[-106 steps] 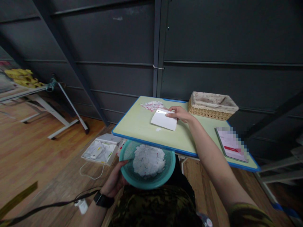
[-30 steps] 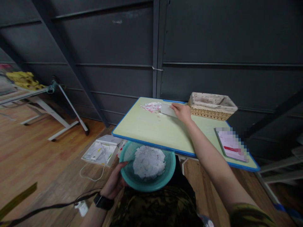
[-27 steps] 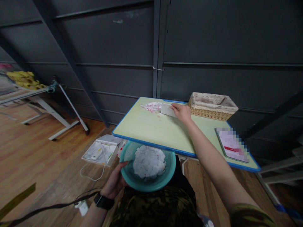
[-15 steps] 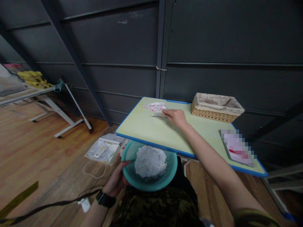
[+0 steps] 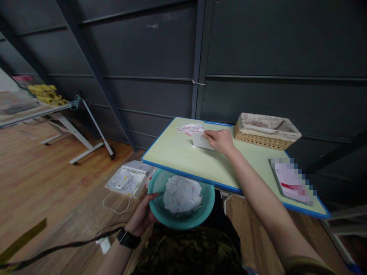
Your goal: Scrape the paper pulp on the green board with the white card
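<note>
My left hand [image 5: 142,217] grips the rim of a teal bowl [image 5: 206,198] heaped with white paper scraps [image 5: 181,193], held just under the near edge of a pale green table [image 5: 177,152]. My right hand [image 5: 220,140] reaches across the table with its fingers closed on a white card [image 5: 200,141]. The card stands on the tabletop right beside a small pile of pink and white paper scraps [image 5: 190,128] near the far edge.
A wicker basket [image 5: 267,131] sits at the table's back right and a booklet [image 5: 291,181] lies at its right end. On the wooden floor to the left lie a white box [image 5: 129,179] and a cable. Another table frame [image 5: 71,130] stands further left.
The right hand with the card went from mid-table up to the scrap pile, pushed left against it, then drew slightly back toward me. The bowl stayed under the table edge.
</note>
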{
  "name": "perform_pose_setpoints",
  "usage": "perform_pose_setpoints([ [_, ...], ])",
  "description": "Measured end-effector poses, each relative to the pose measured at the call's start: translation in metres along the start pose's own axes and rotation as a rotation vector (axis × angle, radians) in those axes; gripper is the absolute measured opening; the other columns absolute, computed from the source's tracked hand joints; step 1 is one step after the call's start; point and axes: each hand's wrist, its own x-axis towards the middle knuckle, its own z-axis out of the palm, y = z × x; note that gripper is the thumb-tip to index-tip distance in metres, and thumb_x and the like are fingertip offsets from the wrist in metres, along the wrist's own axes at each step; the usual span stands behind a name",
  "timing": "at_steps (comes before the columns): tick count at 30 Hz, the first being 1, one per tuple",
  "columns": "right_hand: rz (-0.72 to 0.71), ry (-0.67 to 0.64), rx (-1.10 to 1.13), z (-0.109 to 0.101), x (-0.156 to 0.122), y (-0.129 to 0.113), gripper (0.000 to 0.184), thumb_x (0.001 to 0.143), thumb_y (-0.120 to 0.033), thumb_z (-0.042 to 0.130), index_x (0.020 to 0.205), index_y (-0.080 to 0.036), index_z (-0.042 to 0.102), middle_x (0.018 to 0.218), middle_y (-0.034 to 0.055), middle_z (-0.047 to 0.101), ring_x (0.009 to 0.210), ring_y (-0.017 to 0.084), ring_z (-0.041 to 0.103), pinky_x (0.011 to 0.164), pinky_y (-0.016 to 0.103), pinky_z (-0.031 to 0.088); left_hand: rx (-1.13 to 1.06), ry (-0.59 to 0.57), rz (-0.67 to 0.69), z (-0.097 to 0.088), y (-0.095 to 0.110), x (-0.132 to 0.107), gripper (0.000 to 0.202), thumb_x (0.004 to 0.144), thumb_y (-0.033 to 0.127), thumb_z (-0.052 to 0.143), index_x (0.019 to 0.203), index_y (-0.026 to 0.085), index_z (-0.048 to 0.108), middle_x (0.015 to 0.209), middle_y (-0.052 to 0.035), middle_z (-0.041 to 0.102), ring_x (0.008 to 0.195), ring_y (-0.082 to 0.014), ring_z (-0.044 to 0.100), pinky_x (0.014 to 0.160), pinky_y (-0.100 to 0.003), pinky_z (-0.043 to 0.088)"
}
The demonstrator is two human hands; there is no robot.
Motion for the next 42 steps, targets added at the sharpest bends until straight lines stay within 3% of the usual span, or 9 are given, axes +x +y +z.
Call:
perform_pose_setpoints([
  [9, -0.034, -0.009, 0.028, 0.006, 0.0, -0.007, 0.043, 0.093, -0.045, 0.038, 0.112, -0.026, 0.071, 0.091, 0.0074, 0.075, 0.078, 0.024, 0.068, 0.065, 0.03, 0.038, 0.013, 0.02, -0.01, 0.001, 0.001, -0.001, 0.017, 0.082, 0.023, 0.058, 0.092, 0.011, 0.065, 0.068, -0.0064, 0.074, 0.056, -0.0216, 0.068, 0.054, -0.033, 0.056],
  [16, 0.035, 0.031, 0.011, -0.006, 0.001, -0.001, 0.039, 0.091, -0.04, 0.04, 0.103, -0.024, 0.074, 0.088, 0.0078, 0.075, 0.079, 0.023, 0.068, 0.065, 0.03, 0.037, 0.01, -0.004, 0.001, -0.001, 0.0, 0.0, 0.017, 0.084, 0.023, 0.058, 0.093, 0.01, 0.064, 0.071, -0.008, 0.076, 0.054, -0.0207, 0.068, 0.051, -0.031, 0.054],
  [19, 0.057, 0.006, 0.045, -0.009, 0.002, 0.004, 0.037, 0.089, -0.039, 0.043, 0.096, -0.023, 0.076, 0.088, 0.0077, 0.075, 0.081, 0.024, 0.068, 0.067, 0.03, 0.039, -0.004, -0.008, 0.002, 0.0, 0.0, -0.001, 0.017, 0.083, 0.022, 0.058, 0.094, 0.011, 0.064, 0.075, -0.0088, 0.077, 0.062, -0.0232, 0.071, 0.058, -0.033, 0.057],
  [22, 0.051, -0.025, 0.201, -0.01, 0.004, 0.009, 0.034, 0.086, -0.037, 0.047, 0.091, -0.022, 0.077, 0.091, 0.0064, 0.075, 0.085, 0.024, 0.068, 0.071, 0.03, 0.042, -0.006, -0.021, 0.001, 0.001, 0.0, -0.001, 0.018, 0.082, 0.022, 0.059, 0.095, 0.011, 0.064, 0.076, -0.0087, 0.077, 0.069, -0.025, 0.073, 0.067, -0.036, 0.059],
  [25, 0.024, -0.074, 0.451, -0.009, 0.005, 0.01, 0.031, 0.083, -0.036, 0.052, 0.088, -0.02, 0.078, 0.091, 0.0053, 0.075, 0.082, 0.023, 0.067, 0.072, 0.03, 0.045, -0.003, -0.025, -0.003, 0.002, 0.001, -0.002, 0.02, 0.083, 0.023, 0.058, 0.097, 0.011, 0.064, 0.078, -0.0088, 0.078, 0.07, -0.0251, 0.073, 0.067, -0.036, 0.059],
  [30, -0.061, -0.241, 0.774, -0.003, 0.003, -0.008, 0.031, 0.077, -0.041, 0.058, 0.077, -0.017, 0.077, 0.074, 0.0035, 0.073, 0.067, 0.018, 0.063, 0.063, 0.027, 0.045, -0.025, -0.027, 0.001, 0.004, 0.002, -0.002, 0.02, 0.083, 0.022, 0.057, 0.099, 0.011, 0.063, 0.083, -0.0095, 0.078, 0.074, -0.0257, 0.074, 0.07, -0.037, 0.059],
  [34, -0.079, -0.337, 1.014, 0.004, 0.002, -0.02, 0.034, 0.071, -0.047, 0.067, 0.078, -0.016, 0.077, 0.074, 0.0057, 0.073, 0.065, 0.016, 0.062, 0.061, 0.027, 0.045, -0.018, -0.006, -0.014, 0.006, 0.002, -0.003, 0.021, 0.083, 0.022, 0.057, 0.1, 0.012, 0.063, 0.078, -0.0086, 0.078, 0.072, -0.0267, 0.074, 0.067, -0.037, 0.059],
  [38, 0.066, -0.181, 1.121, 0.01, 0.004, -0.015, 0.039, 0.067, -0.051, 0.07, 0.078, -0.014, 0.076, 0.079, 0.0081, 0.074, 0.068, 0.018, 0.063, 0.06, 0.028, 0.045, -0.027, 0.017, -0.021, 0.005, 0.002, -0.003, 0.018, 0.084, 0.021, 0.056, 0.096, 0.011, 0.064, 0.077, -0.0086, 0.078, 0.064, -0.0241, 0.073, 0.061, -0.034, 0.058],
  [42, 0.273, 0.117, 0.947, 0.015, 0.011, 0.003, 0.044, 0.071, -0.052, 0.066, 0.087, -0.012, 0.075, 0.087, 0.0115, 0.074, 0.075, 0.022, 0.064, 0.064, 0.03, 0.046, -0.023, 0.02, -0.025, 0.004, 0.002, -0.002, 0.017, 0.082, 0.021, 0.057, 0.093, 0.011, 0.065, 0.075, -0.0089, 0.077, 0.061, -0.0239, 0.072, 0.058, -0.034, 0.058],
])
